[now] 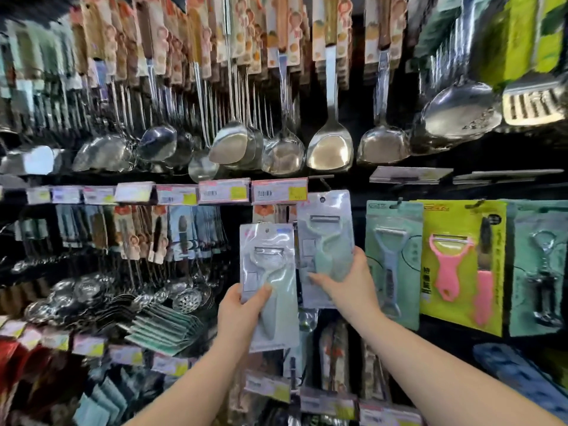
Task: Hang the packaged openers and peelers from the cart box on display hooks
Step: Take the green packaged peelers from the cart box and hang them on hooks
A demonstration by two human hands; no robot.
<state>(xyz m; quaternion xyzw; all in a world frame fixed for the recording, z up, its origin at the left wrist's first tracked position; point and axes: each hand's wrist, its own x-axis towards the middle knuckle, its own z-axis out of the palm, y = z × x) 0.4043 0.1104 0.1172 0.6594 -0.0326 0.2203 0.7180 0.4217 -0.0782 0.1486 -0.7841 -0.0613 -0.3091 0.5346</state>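
- Landmark: yellow card (pixel 461 262) with a pink peeler, hanging on the display wall.
- Left of the yellow card, past a teal card (pixel 393 256) with a blue peeler, right hand (pixel 350 281) holds the upper peeler pack (pixel 325 229) by its lower right corner. Thumb lies across the front, fingers (pixel 359 253) wrap the right edge: a pinch on the pack.
- The upper pack is upright, its punched top just under a wire hook (pixel 322 181). Cannot tell whether the hole is on the hook.
- Further left of the yellow card and lower, left hand (pixel 242 315) holds the lower peeler pack (pixel 270 256) by its bottom half. Thumb is pressed on the front; the other fingers are hidden behind the pack.
- The lower pack is upright, clear of any hook, its right edge overlapping the upper pack's left edge. Both packs hold pale green peelers.
- Right of the yellow card: another teal card (pixel 538 265) with a metal opener.
- Above and left of the yellow card: a row of price tags (pixel 224 192). Higher up hang steel ladles and spatulas (pixel 330 142).
- Far left and below the yellow card: mesh skimmers (pixel 184 299), blurred.
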